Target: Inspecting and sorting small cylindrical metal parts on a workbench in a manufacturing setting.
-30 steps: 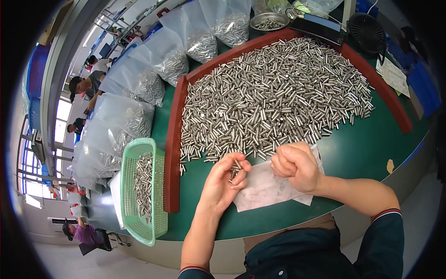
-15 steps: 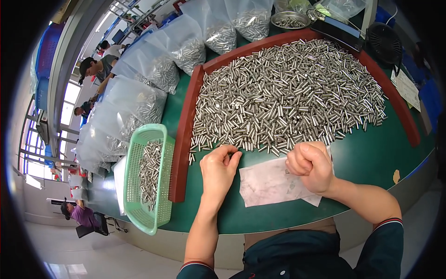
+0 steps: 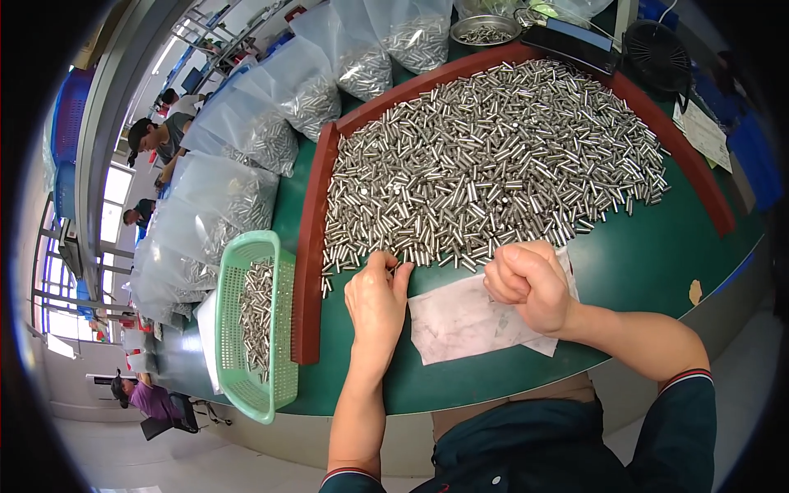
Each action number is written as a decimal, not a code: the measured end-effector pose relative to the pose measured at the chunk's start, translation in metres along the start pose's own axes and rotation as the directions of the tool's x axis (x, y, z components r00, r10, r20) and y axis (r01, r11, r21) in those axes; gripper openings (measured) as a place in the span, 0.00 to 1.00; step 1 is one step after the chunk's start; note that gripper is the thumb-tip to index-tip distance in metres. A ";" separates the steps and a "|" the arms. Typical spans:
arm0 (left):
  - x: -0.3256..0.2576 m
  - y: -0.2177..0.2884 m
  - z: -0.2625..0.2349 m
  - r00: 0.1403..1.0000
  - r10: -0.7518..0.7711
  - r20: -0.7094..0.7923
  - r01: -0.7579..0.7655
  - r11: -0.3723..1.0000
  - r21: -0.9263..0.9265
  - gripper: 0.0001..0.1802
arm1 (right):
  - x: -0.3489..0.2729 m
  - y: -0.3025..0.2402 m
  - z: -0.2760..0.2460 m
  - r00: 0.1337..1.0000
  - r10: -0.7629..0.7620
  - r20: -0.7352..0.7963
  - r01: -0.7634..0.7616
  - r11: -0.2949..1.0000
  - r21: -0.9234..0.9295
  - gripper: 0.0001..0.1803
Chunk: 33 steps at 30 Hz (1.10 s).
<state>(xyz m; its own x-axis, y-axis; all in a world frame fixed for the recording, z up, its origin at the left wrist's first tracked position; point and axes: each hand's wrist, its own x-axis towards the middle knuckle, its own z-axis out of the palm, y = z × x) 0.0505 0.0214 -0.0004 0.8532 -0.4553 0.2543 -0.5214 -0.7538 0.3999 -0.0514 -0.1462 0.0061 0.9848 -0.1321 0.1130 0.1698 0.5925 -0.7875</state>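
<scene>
A broad heap of short, shiny metal pins (image 3: 493,156) covers much of the green table. At its near left edge is my left hand (image 3: 376,304), its fingers curled and the thumb close to the fingertips; what lies between them is too small to tell. My right hand (image 3: 532,289) is closed in a fist, palm side turned inward, over a stained whitish cloth (image 3: 452,320). Whatever that fist holds is hidden by its fingers. The cloth lies flat between my hands, just in front of the heap.
Dark red rails (image 3: 311,246) border the heap. Left of them stands a green plastic basket (image 3: 283,345) partly filled with pins. Clear bags of pins (image 3: 267,140) line the far left. A metal bowl (image 3: 485,33), a phone-like black device (image 3: 567,51) and a small fan (image 3: 657,56) sit behind.
The whole view has shifted a little, carrying the table's things leftward. My left hand stays at the heap's edge with its fingers slightly moved. My right fist keeps its shape over the cloth.
</scene>
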 end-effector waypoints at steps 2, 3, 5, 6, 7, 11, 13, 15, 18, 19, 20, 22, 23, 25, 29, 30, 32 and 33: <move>-0.001 -0.003 0.002 0.997 0.064 -0.035 -0.064 0.998 -0.013 0.08 | 0.000 -0.001 0.002 1.000 -0.001 0.009 0.001 1.000 -0.006 0.22; -0.001 -0.001 0.002 0.997 0.067 -0.033 -0.068 0.998 -0.016 0.08 | -0.001 -0.002 0.002 1.000 -0.003 0.005 0.003 1.000 -0.008 0.22; -0.002 0.001 0.000 0.994 0.099 -0.041 -0.101 0.994 -0.038 0.06 | -0.001 -0.002 0.002 1.000 0.010 0.002 -0.010 1.000 -0.002 0.22; -0.002 0.002 0.000 0.994 0.101 -0.039 -0.102 0.994 -0.038 0.06 | -0.001 -0.002 0.002 1.000 0.009 0.000 -0.009 1.000 -0.001 0.22; -0.002 0.003 0.000 0.994 0.097 -0.044 -0.099 0.994 -0.056 0.05 | -0.001 -0.002 0.002 1.000 0.010 -0.004 -0.010 1.000 -0.004 0.22; -0.004 0.009 -0.004 0.997 -0.056 0.058 0.077 0.869 -0.488 0.03 | -0.001 -0.002 0.001 1.000 0.005 -0.005 -0.005 1.000 -0.010 0.22; -0.009 0.019 -0.007 0.972 -0.036 0.231 0.182 0.734 -0.654 0.04 | -0.001 -0.001 0.001 1.000 0.010 -0.015 -0.010 1.000 -0.007 0.21; -0.015 0.034 -0.006 0.967 0.071 0.243 0.077 0.833 -0.548 0.04 | 0.000 -0.002 -0.001 1.000 0.023 -0.011 -0.023 1.000 0.006 0.21; -0.024 0.041 0.001 0.945 0.238 0.225 -0.116 0.887 -0.447 0.04 | 0.000 -0.004 0.001 0.999 0.036 -0.003 -0.036 0.999 0.030 0.21; -0.024 0.041 0.004 0.932 0.294 0.213 -0.195 0.900 -0.391 0.04 | 0.000 -0.003 0.000 0.999 0.034 0.000 -0.034 0.999 0.029 0.21; -0.025 0.040 0.003 0.925 0.282 0.254 -0.178 0.914 -0.364 0.05 | 0.000 -0.004 -0.001 0.999 0.032 0.008 -0.033 0.999 0.035 0.21; -0.023 0.045 -0.001 0.918 0.298 0.261 -0.195 0.914 -0.356 0.05 | 0.000 -0.003 -0.002 1.000 0.029 -0.001 -0.029 0.999 0.040 0.21; -0.022 0.046 -0.002 0.915 0.309 0.260 -0.211 0.915 -0.345 0.05 | 0.000 -0.002 -0.003 1.000 0.027 -0.001 -0.027 0.999 0.044 0.21; -0.025 0.041 0.005 0.892 0.356 0.278 -0.258 0.907 -0.334 0.05 | -0.001 -0.002 -0.003 1.000 0.014 -0.006 -0.014 0.999 0.030 0.21; -0.028 0.045 0.008 0.915 0.343 0.214 -0.239 0.886 -0.398 0.04 | -0.003 -0.003 -0.004 1.000 -0.002 -0.019 0.004 0.994 0.106 0.22; -0.028 0.045 0.008 0.917 0.341 0.207 -0.239 0.885 -0.399 0.04 | -0.004 -0.004 -0.004 1.000 -0.008 -0.022 0.011 0.993 0.116 0.22; -0.029 0.044 0.008 0.918 0.336 0.213 -0.233 0.889 -0.395 0.03 | -0.003 -0.001 -0.005 1.000 0.002 -0.028 0.002 0.991 0.136 0.22; -0.029 0.044 0.008 0.919 0.329 0.216 -0.227 0.892 -0.391 0.03 | -0.002 0.000 -0.004 0.999 0.013 -0.033 -0.008 0.988 0.153 0.22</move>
<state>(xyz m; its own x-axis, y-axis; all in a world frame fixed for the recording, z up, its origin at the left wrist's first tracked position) 0.0034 -0.0023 0.0025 0.6148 -0.7690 0.1749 -0.6626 -0.3833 0.6434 -0.0539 -0.1497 0.0035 0.9851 -0.1504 0.0830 0.1659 0.7080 -0.6864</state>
